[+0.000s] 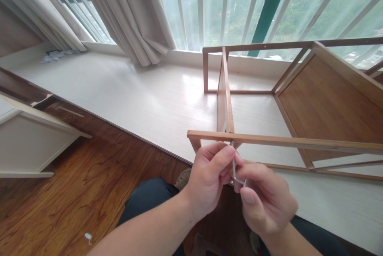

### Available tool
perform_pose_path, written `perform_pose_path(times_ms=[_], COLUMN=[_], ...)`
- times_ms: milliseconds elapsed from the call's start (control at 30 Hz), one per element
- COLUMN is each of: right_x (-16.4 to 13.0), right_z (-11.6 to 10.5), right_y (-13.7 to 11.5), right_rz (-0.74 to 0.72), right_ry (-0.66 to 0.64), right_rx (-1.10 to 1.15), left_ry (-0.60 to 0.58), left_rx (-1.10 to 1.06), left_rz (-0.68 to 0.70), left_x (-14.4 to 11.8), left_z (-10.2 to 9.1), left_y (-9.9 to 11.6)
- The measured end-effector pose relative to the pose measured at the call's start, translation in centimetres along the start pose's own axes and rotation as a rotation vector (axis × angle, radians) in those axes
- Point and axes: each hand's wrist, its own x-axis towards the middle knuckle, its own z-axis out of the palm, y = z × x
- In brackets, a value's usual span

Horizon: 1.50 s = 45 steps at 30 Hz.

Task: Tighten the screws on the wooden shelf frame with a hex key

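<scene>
A wooden shelf frame [269, 141] lies on its side on the pale window ledge, its shelf panels standing upright. At its near rail, a small metal bolt [232, 143] sticks out toward me, close to the end of the rail. My left hand [209, 176] pinches the long arm of an L-shaped hex key [234, 168] just below that bolt. The key's tip seems to meet the bolt head, though fingers partly cover it. My right hand [266, 196] holds the key's short bent end between thumb and curled fingers.
Beige curtains [125, 12] hang at the barred window behind the ledge [143, 100]. Papers [56, 56] lie at its far left end. A white piece of furniture [32, 140] stands on the wooden floor [98, 180] at left, and a small white scrap [87, 236] lies nearer.
</scene>
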Motion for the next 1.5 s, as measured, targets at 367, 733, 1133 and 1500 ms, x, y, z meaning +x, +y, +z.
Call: perform_pose_path(times_ms=[367,733,1133,1500], right_x=[0.0,-1.8,-1.7,-1.7], right_z=[-0.1,0.1,0.0,0.0], right_y=[-0.2,1.1,1.0,1.2], right_rz=[0.044,0.125,0.11,0.082], right_ry=[0.023,0.043,0.003,0.014], right_rx=[-0.012,0.098,0.105,0.145], left_ry=[-0.014,-0.031,-0.023,-0.039], left_rx=[-0.007,-0.017,0.007,0.012], left_rz=[-0.009,-0.011,-0.023,0.008], left_x=[0.0,0.3,0.3,0.2], left_z=[0.0,-0.2,-0.3,-0.3], left_y=[-0.1,-0.2,-0.1,-0.2])
